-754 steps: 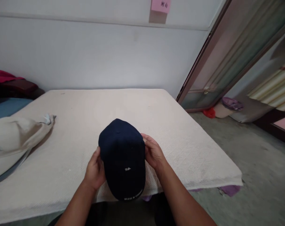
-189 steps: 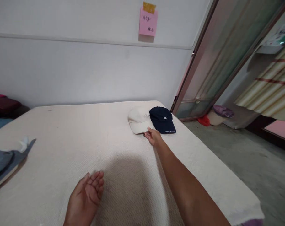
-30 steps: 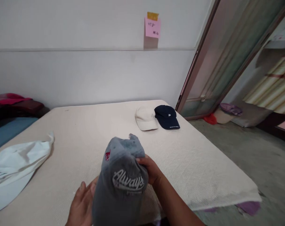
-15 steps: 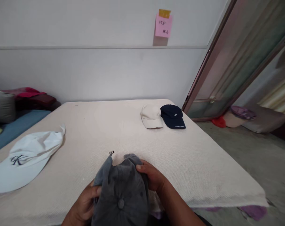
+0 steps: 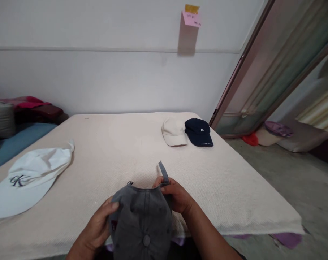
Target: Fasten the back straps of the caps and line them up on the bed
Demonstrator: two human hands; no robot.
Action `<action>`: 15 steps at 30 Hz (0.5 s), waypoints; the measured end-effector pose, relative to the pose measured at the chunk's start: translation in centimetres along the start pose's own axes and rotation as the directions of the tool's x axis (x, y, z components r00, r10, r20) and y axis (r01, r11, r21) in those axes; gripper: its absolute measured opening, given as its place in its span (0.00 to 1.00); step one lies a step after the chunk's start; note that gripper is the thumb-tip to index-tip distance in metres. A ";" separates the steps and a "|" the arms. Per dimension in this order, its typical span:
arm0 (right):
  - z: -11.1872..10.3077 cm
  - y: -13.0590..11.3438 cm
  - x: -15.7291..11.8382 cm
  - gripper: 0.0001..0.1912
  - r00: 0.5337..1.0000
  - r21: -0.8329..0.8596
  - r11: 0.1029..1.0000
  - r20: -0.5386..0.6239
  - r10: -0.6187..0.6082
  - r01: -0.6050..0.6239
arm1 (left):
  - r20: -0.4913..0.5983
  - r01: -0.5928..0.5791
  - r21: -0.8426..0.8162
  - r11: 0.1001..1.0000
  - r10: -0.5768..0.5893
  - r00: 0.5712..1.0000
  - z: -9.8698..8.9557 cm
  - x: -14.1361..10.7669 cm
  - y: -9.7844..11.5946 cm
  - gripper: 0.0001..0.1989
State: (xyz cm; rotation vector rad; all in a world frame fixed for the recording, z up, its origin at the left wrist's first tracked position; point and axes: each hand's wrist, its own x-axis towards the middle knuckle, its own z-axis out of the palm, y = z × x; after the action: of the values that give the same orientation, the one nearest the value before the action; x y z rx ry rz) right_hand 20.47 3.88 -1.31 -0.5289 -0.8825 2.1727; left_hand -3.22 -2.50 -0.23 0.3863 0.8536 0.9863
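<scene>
A dark grey cap (image 5: 142, 216) with a button on its crown is held near the table's front edge, its back opening away from me. My left hand (image 5: 100, 220) grips its left side, thumb on top. At the rear right edge, by the base of the upright loose strap (image 5: 163, 171), my right hand (image 5: 175, 193) pinches the cap. A small metal buckle (image 5: 130, 183) shows at the rear left edge. The fingers under the cap are partly hidden.
A white cap (image 5: 31, 177) lies at the left of the cloth-covered table (image 5: 120, 144). Toward the back right, a beige cap (image 5: 174, 132) touches a navy cap (image 5: 199, 132). A pink note (image 5: 191, 18) hangs on the wall.
The grey cap's back edge has been spread and straightened, and its strap now stands up beside my right hand. The view has tilted slightly, and the pink note has lifted from the wall.
</scene>
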 end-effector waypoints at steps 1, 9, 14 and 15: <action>-0.2 0.0 0.0 0.07 1.000 -0.012 1.000 -0.001 0.006 -0.006 | -0.015 0.030 -0.019 0.999 -0.031 0.999 0.0 0.1 0.1 0.12; 0.5 -0.1 0.0 0.13 0.997 -0.159 0.984 -0.006 0.079 -0.079 | 0.035 -0.081 0.088 0.993 0.078 0.996 0.5 0.9 0.7 0.11; 0.7 -0.1 0.5 0.13 0.991 -0.210 0.977 -0.132 0.017 -0.044 | -0.073 -0.150 0.173 0.973 0.165 0.984 0.4 1.8 0.7 0.09; 0.6 0.0 0.6 0.13 0.984 -0.205 0.978 -0.178 -0.001 -0.036 | -0.100 -0.159 0.178 0.971 0.179 0.979 0.5 2.0 0.7 0.10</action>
State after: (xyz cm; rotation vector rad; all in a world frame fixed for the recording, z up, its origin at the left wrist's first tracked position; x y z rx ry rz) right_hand 19.72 4.08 -0.96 -0.8227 -1.0137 2.0228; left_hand -2.68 -0.42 -0.35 0.5588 1.0262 1.1052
